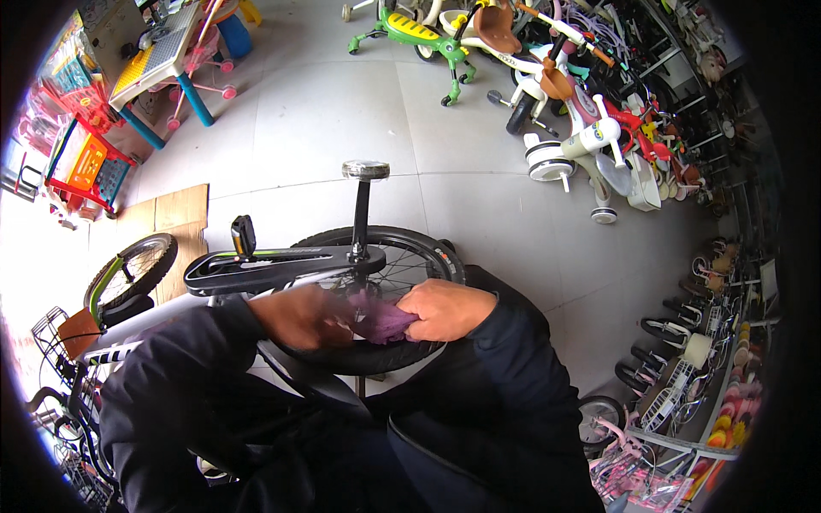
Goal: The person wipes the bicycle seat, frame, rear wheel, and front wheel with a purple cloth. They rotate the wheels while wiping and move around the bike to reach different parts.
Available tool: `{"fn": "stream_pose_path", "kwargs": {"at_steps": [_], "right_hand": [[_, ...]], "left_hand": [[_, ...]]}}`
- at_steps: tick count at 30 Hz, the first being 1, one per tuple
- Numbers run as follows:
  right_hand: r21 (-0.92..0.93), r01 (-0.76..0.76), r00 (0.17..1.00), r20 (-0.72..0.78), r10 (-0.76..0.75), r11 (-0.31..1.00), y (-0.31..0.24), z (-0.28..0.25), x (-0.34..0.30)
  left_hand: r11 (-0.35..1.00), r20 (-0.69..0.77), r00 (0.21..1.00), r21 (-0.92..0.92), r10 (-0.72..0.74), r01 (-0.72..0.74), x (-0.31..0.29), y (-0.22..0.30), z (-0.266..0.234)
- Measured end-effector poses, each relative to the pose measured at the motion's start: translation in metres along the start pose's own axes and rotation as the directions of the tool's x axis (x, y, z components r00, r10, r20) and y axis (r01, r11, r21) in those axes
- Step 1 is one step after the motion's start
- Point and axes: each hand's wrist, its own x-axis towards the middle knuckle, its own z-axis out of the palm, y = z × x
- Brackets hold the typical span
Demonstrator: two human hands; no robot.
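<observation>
A crumpled purple cloth [385,317] is bunched between my two hands, over the rear wheel [419,248] of a children's bicycle. My right hand [449,308] is closed around the cloth's right end. On the other side my left hand [299,318] curls onto its left end, the fingertips partly blurred. Beyond the hands, a black bracket [360,218] carries a small training wheel [366,169]. The black chain guard [248,269] runs left from the wheel, with a pedal [244,236] above it. My sleeves and body cover part of the bicycle.
At left, the front wheel [141,269] rests near flattened cardboard [184,222]. A toy table [158,64] and toy cart [85,171] stand at the far left. Ride-on toys [419,38] and a white tricycle [590,141] are beyond to the right; small bicycles [658,342] line the right side.
</observation>
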Motion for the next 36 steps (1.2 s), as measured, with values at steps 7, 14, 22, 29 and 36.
{"fn": "stream_pose_path", "kwargs": {"at_steps": [7,14,22,29,36], "right_hand": [[-0.131,-0.158,0.986,-0.066,0.15,0.979,0.004,-0.007,-0.01],[-0.033,-0.054,0.997,-0.048,0.052,0.998,-0.003,-0.004,-0.007],[-0.058,-0.071,0.996,-0.06,0.068,0.996,-0.006,0.0,0.001],[-0.173,-0.232,0.972,-0.089,0.219,0.957,0.006,-0.004,-0.01],[0.034,0.022,0.997,-0.072,-0.019,0.999,-0.007,0.007,0.008]], "left_hand": [[0.996,0.123,0.992,0.083,0.027,-0.037,0.006,-0.004,0.019],[0.867,0.095,0.961,0.461,-0.26,0.189,-0.033,-0.024,-0.046],[0.983,-0.003,0.987,0.086,0.163,-0.162,0.0,0.001,0.023],[0.879,0.251,0.949,0.474,-0.19,0.051,-0.029,-0.033,-0.023],[0.991,0.013,1.0,-0.134,-0.01,0.012,-0.018,-0.005,-0.009]]}}
